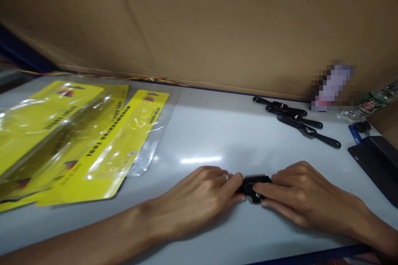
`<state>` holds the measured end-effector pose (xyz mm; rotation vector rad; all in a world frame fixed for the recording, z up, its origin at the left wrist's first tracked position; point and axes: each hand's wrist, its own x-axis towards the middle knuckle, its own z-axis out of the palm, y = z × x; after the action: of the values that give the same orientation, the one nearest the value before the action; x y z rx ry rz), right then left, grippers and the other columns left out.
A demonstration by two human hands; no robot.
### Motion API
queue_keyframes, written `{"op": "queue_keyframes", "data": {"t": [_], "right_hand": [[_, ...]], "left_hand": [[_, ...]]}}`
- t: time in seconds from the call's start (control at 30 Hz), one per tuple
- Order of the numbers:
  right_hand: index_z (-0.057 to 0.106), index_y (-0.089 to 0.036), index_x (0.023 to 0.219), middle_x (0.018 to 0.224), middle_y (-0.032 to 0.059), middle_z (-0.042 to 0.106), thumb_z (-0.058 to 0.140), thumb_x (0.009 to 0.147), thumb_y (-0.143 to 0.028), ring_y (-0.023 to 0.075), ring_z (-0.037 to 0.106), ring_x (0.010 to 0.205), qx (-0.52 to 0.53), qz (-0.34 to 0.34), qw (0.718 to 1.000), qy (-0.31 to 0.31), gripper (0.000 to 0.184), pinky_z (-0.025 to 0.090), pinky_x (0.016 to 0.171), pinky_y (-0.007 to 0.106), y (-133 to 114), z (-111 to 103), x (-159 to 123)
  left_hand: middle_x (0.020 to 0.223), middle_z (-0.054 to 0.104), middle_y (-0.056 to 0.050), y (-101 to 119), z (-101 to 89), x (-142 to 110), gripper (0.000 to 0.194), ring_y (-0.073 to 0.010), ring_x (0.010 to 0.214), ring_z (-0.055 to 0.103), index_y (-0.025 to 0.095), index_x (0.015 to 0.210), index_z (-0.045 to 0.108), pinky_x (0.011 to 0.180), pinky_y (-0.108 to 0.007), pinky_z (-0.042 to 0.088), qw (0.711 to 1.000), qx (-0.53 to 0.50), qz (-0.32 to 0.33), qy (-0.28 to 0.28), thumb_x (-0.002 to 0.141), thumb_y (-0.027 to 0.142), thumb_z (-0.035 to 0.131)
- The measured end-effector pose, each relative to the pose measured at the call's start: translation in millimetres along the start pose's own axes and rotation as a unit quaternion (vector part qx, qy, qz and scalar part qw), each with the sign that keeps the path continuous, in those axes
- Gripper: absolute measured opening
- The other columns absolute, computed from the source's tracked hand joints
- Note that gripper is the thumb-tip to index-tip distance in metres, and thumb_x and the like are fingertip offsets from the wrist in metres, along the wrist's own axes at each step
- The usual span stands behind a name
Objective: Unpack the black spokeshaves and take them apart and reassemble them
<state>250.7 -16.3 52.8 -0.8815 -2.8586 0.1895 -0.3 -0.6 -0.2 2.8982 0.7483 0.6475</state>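
Between my two hands, low over the front of the table [199, 140], is a black spokeshave [256, 186] with a silvery blade edge along its far side. My left hand [211, 188], with a ring on one finger, is closed round its left end. At its right end my right hand [298, 196] grips it, index finger laid across the black body. Both handles are mostly hidden in my fingers. Further back, three more black spokeshaves [298, 121] lie side by side at a slant.
Yellow blister cards [124, 140] in clear plastic overlap on the left. At the right are a plastic bottle [373, 105], a blue pen or marker [355, 134], a dark flat case [373, 165] and a blurred-out upright object [332, 87]. A cardboard wall [217, 29] closes the back.
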Motion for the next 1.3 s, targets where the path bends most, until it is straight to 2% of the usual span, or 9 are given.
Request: {"op": "queue_keyframes", "data": {"t": [0.17, 0.37, 0.5, 0.63, 0.8, 1.03, 1.3], "right_hand": [[0.062, -0.018, 0.086, 0.067, -0.0024, 0.064, 0.045, 0.106, -0.028, 0.0125, 0.054, 0.053, 0.002, 0.009, 0.999, 0.032, 0.028, 0.028, 0.055, 0.033, -2.8, 11.0, 2.3], [0.059, -0.017, 0.088, 0.066, -0.0026, 0.064, 0.043, 0.107, -0.029, 0.0121, 0.053, 0.051, 0.014, 0.02, 0.999, 0.03, 0.028, 0.028, 0.053, 0.032, -3.7, 13.2, 2.9], [0.058, -0.017, 0.085, 0.064, -0.0025, 0.063, 0.04, 0.109, -0.029, 0.0119, 0.051, 0.05, 0.0, 0.003, 0.999, 0.039, 0.032, 0.027, 0.053, 0.032, -3.6, 12.2, 3.3], [0.055, -0.019, 0.077, 0.06, -0.0035, 0.058, 0.039, 0.109, -0.026, 0.0123, 0.047, 0.049, -0.054, -0.037, 0.994, 0.087, 0.037, 0.027, 0.054, 0.032, -6.4, 17.5, 4.1], [0.052, -0.019, 0.07, 0.056, -0.0043, 0.051, 0.049, 0.102, -0.014, 0.0132, 0.042, 0.049, -0.125, -0.082, 0.977, 0.151, 0.033, 0.028, 0.054, 0.033, -10.4, 25.8, 5.2], [0.055, -0.019, 0.07, 0.055, -0.0034, 0.049, 0.052, 0.096, -0.008, 0.0143, 0.042, 0.049, -0.181, -0.062, 0.968, 0.161, 0.029, 0.029, 0.052, 0.035, -17.1, 31.3, 2.7], [0.051, -0.021, 0.068, 0.053, -0.004, 0.046, 0.054, 0.098, -0.011, 0.0143, 0.042, 0.047, -0.179, -0.033, 0.969, 0.165, 0.031, 0.028, 0.05, 0.035, -22.8, 36.9, 3.8]], "left_hand": [[0.06, 0.057, 0.003, 0.5, -0.8, 0.2, 0.033, -0.0141, 0.048, 0.05, 0.02, 0.087, 0.048, 0.048, -0.031, 0.033, 1.0, 0.003, 0.002, 0.004, 0.111, 0.029, 0.026], [0.06, 0.056, 0.004, -0.1, -0.1, 1.5, 0.033, -0.0134, 0.047, 0.049, 0.02, 0.087, 0.048, 0.048, -0.03, 0.032, 1.0, 0.003, 0.004, 0.009, 0.111, 0.03, 0.027], [0.06, 0.056, 0.004, 0.3, -1.1, 1.3, 0.034, -0.0136, 0.047, 0.048, 0.02, 0.087, 0.047, 0.048, -0.031, 0.032, 1.0, 0.012, 0.008, 0.007, 0.111, 0.029, 0.025], [0.06, 0.056, 0.004, 0.6, -2.0, -0.5, 0.032, -0.0143, 0.049, 0.049, 0.02, 0.087, 0.046, 0.049, -0.032, 0.034, 0.999, 0.037, 0.029, 0.02, 0.111, 0.025, 0.025], [0.058, 0.054, 0.005, -0.6, -2.1, -2.1, 0.028, -0.0144, 0.049, 0.049, 0.021, 0.087, 0.045, 0.05, -0.031, 0.034, 0.997, 0.055, 0.044, 0.027, 0.109, 0.019, 0.029], [0.059, 0.055, 0.004, -1.7, -2.8, 0.5, 0.031, -0.0147, 0.048, 0.048, 0.021, 0.086, 0.045, 0.048, -0.033, 0.032, 0.998, 0.059, 0.032, 0.016, 0.11, 0.021, 0.025], [0.059, 0.054, 0.004, -1.4, -3.7, 1.5, 0.032, -0.0147, 0.048, 0.049, 0.021, 0.086, 0.045, 0.048, -0.032, 0.033, 0.998, 0.059, 0.027, 0.014, 0.111, 0.023, 0.025]]}}
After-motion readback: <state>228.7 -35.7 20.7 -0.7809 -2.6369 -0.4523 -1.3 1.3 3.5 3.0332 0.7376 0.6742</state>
